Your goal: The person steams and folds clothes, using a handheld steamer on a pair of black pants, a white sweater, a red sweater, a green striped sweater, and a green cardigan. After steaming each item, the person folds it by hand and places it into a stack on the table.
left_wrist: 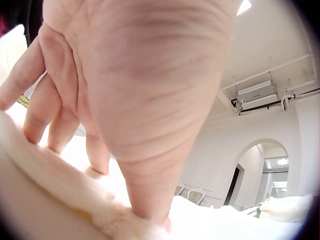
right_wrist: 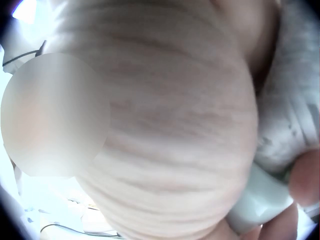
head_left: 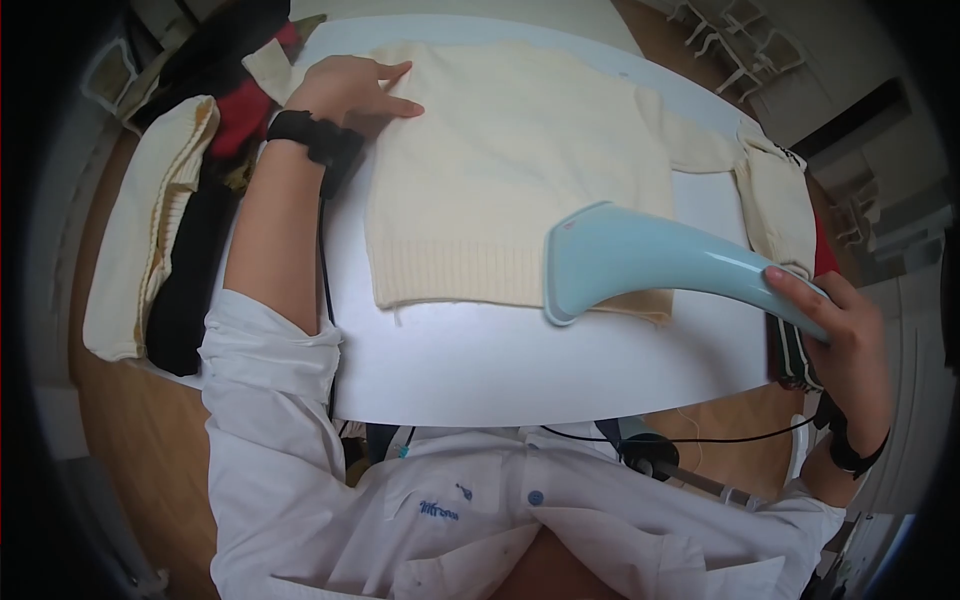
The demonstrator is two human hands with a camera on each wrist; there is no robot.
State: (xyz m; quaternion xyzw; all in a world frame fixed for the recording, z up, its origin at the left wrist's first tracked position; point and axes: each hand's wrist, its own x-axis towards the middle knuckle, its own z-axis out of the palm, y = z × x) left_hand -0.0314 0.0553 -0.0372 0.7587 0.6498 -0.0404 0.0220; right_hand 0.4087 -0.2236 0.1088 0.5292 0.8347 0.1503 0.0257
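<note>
A cream knitted sweater lies flat on the white table, its ribbed hem towards the person. At its upper left edge, the left hand touches the knit with thumb and forefinger spread apart. In the left wrist view, that hand has its fingertips down on pale fabric. The right hand grips the handle of a light blue handheld appliance, whose wide head is over the lower right of the sweater. In the right wrist view, the palm hides most of the handle.
Folded cream and black garments lie at the table's left edge, with red and dark cloth behind. More folded clothes are stacked at the right edge. A black cable runs below the table's near edge.
</note>
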